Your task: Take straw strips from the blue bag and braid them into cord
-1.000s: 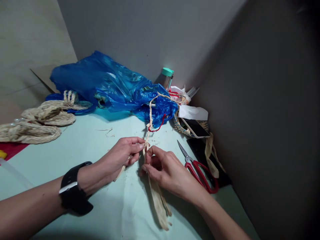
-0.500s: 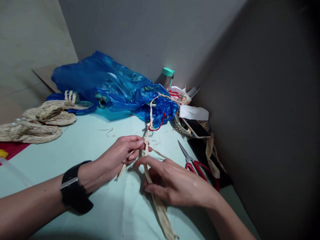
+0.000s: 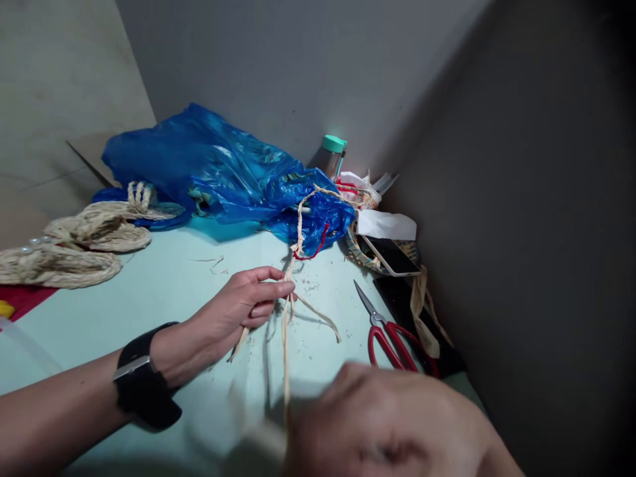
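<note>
My left hand pinches a braided cord of pale dried plant fibre between thumb and fingers. Loose ends hang from the pinch; one thin end curves off to the right. A long fibre strand runs straight down towards the near edge of the view. At its lower end is my right hand, curled and blurred by motion, with the strand running taut into it; the fingertips are not clearly visible. Beyond my left hand the braid continues up over the blue plastic bag, with a red string tied near it.
Red-handled scissors lie to the right, beside a phone. A blue plastic bag and a bottle with a green lid stand against the wall. Woven fibre slippers lie at the left on the pale green tabletop.
My right hand has moved down and towards me, away from the pinch. The strand, wide and loose before, is now narrow and straight. My left hand keeps its pinch nearly in place.
</note>
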### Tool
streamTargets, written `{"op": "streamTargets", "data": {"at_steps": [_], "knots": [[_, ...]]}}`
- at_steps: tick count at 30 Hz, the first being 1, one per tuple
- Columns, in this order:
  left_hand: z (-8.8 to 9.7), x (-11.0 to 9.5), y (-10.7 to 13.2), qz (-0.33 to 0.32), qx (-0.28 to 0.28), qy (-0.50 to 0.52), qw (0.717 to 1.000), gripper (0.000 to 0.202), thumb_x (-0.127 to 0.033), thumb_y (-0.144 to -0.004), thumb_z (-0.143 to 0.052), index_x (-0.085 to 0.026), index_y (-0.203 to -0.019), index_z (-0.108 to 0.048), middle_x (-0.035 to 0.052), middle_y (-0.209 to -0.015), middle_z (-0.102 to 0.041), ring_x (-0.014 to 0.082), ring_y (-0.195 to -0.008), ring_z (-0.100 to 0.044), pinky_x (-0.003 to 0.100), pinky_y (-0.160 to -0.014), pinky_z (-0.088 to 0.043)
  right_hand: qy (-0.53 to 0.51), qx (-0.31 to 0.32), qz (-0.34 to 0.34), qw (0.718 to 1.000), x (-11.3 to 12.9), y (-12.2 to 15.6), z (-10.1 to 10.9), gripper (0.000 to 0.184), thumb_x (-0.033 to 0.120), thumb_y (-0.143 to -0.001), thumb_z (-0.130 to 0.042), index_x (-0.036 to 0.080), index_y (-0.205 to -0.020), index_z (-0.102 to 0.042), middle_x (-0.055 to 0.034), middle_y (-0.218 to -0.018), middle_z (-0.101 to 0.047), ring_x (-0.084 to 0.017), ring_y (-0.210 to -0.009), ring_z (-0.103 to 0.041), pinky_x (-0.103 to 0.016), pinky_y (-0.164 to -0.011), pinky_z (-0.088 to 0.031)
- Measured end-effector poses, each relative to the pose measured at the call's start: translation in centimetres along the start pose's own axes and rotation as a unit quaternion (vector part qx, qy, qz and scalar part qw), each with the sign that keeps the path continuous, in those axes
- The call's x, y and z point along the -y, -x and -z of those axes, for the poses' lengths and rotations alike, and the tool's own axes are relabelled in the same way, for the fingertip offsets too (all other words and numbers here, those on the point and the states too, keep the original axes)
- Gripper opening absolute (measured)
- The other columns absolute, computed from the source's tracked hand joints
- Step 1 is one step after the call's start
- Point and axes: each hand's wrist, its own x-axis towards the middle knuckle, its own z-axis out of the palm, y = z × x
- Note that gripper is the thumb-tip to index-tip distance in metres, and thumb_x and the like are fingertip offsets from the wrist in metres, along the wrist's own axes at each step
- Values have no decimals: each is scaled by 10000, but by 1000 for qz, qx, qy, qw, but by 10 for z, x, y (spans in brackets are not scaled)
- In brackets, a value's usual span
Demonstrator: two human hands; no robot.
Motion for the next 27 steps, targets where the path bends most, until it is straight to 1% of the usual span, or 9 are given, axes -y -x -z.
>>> {"op": "streamTargets", "data": {"at_steps": [2, 4, 6, 7, 9, 13, 16, 20, 27], "knots": [[-1, -1, 1, 13, 0, -5, 1000, 131, -175, -740, -718, -179, -805, -605, -54, -651, -504, 27, -446, -299, 172, -408, -179, -38, -184, 63, 980, -4, 0, 8, 278, 390, -935, -449, 196, -887, -641, -48, -777, -689, -133, -635, -589, -240, -601, -468], [-2, -1, 2, 23, 5, -19, 1000, 116, -168, -746, -703, -185, -833, -628, -29, -709, -562, 52, -514, -422, 173, -467, -293, -19, -372, 86, 924, -13, -5, 19, 189, 297, -923, -479, 179, -912, -627, -51, -836, -691, -123, -644, -558, -227, -588, -432], [-1, -2, 3, 29, 18, -32, 999, 113, -191, -768, -698, -186, -871, -653, -12, -759, -593, 63, -571, -475, 172, -502, -330, 66, -485, 39, 871, -26, -13, 27, 152, 264, -896, -525, 167, -906, -642, -53, -882, -689, -135, -709, -564, -235, -630, -418], [-1, -2, 3, 29, 28, -37, 999, 116, -204, -780, -697, -186, -889, -661, -9, -779, -600, 57, -572, -468, 167, -495, -318, 103, -503, 12, 858, -32, -19, 30, 156, 272, -892, -540, 164, -909, -652, -53, -895, -689, -147, -748, -573, -244, -663, -419], [0, -1, 3, 23, 45, -54, 997, 128, -233, -807, -689, -187, -924, -671, -12, -809, -604, 37, -533, -402, 166, -464, -268, 132, -487, -18, 863, -42, -30, 33, 184, 305, -900, -546, 164, -930, -660, -51, -900, -687, -162, -796, -589, -254, -709, -419], [-3, 1, 2, 3, 33, -115, 993, 157, -281, -842, -653, -178, -961, -664, -33, -771, -567, 32, -490, -274, 190, -453, -198, 77, -401, -11, 913, -50, -48, 28, 220, 318, -957, -446, 175, -950, -613, -16, -826, -654, -131, -693, -576, -239, -660, -407], [-7, 4, 1, -12, -1, -146, 989, 141, -265, -843, -629, -160, -936, -616, -54, -700, -528, 39, -486, -247, 211, -464, -162, 110, -402, -17, 909, -51, -53, 24, 226, 274, -960, -430, 175, -844, -596, 7, -741, -607, -118, -663, -526, -232, -638, -369], [-8, 5, 1, -34, -28, -190, 981, 144, -226, -837, -596, -186, -961, -535, -53, -678, -605, 58, -502, -329, 224, -498, -216, 137, -417, -28, 898, -51, -50, 23, 218, 224, -936, -456, 169, -801, -618, 23, -691, -586, -107, -643, -488, -224, -617, -332], [-5, 0, 1, -50, -12, -242, 969, 118, -256, -808, -613, -166, -872, -571, -7, -715, -654, 116, -663, -519, 252, -614, -356, 93, -452, -43, 886, -57, -51, 22, 231, 266, -882, -528, 152, -719, -645, 37, -600, -483, -94, -586, -383, -213, -542, -270]]}}
